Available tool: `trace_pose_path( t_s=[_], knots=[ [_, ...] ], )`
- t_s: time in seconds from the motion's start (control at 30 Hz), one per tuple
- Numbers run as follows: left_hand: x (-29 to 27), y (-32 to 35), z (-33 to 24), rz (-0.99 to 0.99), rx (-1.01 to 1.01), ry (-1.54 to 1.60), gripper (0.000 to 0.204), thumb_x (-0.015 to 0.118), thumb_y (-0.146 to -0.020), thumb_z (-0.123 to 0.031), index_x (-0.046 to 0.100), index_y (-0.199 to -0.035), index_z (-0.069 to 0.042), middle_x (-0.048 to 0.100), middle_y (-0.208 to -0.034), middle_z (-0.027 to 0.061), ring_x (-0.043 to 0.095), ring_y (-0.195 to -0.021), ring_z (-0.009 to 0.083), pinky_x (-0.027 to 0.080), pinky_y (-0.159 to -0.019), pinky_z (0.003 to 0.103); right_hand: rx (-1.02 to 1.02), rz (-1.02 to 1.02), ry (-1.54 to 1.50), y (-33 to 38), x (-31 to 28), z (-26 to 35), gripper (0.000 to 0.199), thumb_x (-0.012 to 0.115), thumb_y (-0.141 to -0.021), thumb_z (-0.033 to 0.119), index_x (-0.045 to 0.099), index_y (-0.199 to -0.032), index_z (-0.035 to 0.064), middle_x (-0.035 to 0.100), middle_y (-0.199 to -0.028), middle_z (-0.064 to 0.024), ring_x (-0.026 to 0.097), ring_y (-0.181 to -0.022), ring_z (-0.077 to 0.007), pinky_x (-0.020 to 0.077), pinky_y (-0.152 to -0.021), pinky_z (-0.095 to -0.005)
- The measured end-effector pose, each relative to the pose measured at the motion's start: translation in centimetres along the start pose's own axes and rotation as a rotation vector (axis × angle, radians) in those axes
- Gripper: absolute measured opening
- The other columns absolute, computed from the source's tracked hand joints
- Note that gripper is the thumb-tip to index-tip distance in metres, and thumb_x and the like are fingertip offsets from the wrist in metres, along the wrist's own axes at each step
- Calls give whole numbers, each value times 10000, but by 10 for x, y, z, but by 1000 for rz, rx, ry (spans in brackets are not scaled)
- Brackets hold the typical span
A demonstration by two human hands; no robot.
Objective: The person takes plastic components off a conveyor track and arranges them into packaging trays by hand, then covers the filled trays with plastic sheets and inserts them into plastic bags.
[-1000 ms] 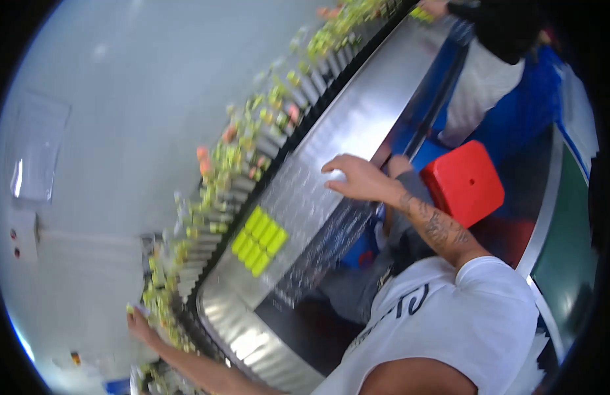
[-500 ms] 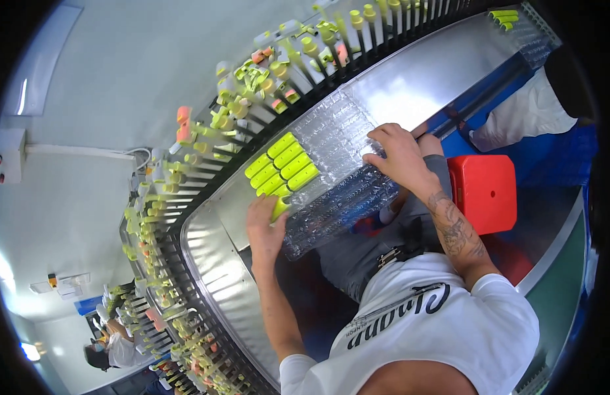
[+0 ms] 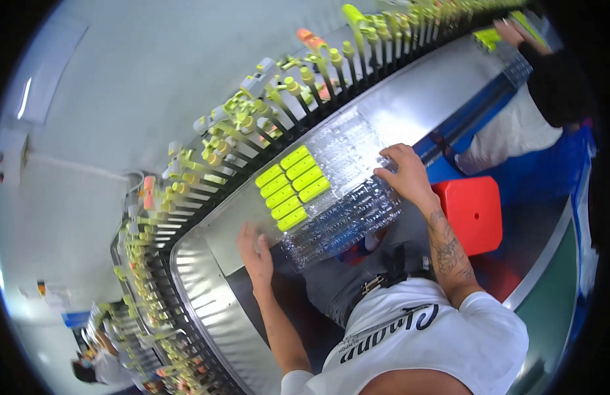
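Note:
Two rows of bright yellow-green oblong plastic pieces (image 3: 295, 186) lie side by side on a sheet of clear bubble wrap (image 3: 351, 145). The sheet covers part of the metal work surface, and its near part hangs over the edge toward my lap. Just left of the lowest piece is my left hand (image 3: 255, 253), slightly blurred, with thumb and fingers apart and nothing in it. My right hand (image 3: 407, 174) rests at the right edge of the bubble wrap, thumb and forefinger spread; its other fingers are partly hidden.
Behind the metal surface (image 3: 423, 85) runs a curved conveyor of black rods (image 3: 305, 108) carrying yellow-green, grey and orange parts. A red stool (image 3: 473, 214) stands at my right. Beyond it, a co-worker's hand (image 3: 512, 33) touches more yellow-green pieces. Another person (image 3: 107, 359) is far left.
My left hand has let go of a yellow-green piece, which now lies at the near end of the left row, and has drawn away leftward. My right hand stays at the wrap's edge.

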State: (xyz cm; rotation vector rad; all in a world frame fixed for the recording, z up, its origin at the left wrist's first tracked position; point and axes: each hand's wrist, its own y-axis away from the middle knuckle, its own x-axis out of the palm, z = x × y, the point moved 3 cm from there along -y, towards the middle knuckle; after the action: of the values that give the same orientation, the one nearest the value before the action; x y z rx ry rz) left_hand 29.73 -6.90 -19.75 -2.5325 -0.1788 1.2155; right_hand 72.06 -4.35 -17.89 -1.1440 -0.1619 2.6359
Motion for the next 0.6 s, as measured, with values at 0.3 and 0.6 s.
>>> trace_pose_path(
  t_s=[0.3, 0.6],
  knots=[
    [-3, 33, 64, -279, -17, -141, 243, 698, -881, -92, 692, -1110, -12, 660, -1233, 198, 590, -1155, 401, 464, -1026, 463, -191, 40, -30, 16, 24, 7, 369, 788, -828, 177, 686, -1141, 9, 651, -1160, -184, 635, -1080, -374, 506, -954, -412],
    [17, 15, 24, -418, 58, -143, 206, 734, -838, -120, 677, -1028, -67, 660, -1162, 117, 588, -1111, 355, 478, -972, 453, -70, -82, 51, 18, 2, -44, 376, 805, -865, 209, 703, -1142, -24, 700, -1150, -175, 657, -1108, -319, 487, -1009, -380]
  ],
)
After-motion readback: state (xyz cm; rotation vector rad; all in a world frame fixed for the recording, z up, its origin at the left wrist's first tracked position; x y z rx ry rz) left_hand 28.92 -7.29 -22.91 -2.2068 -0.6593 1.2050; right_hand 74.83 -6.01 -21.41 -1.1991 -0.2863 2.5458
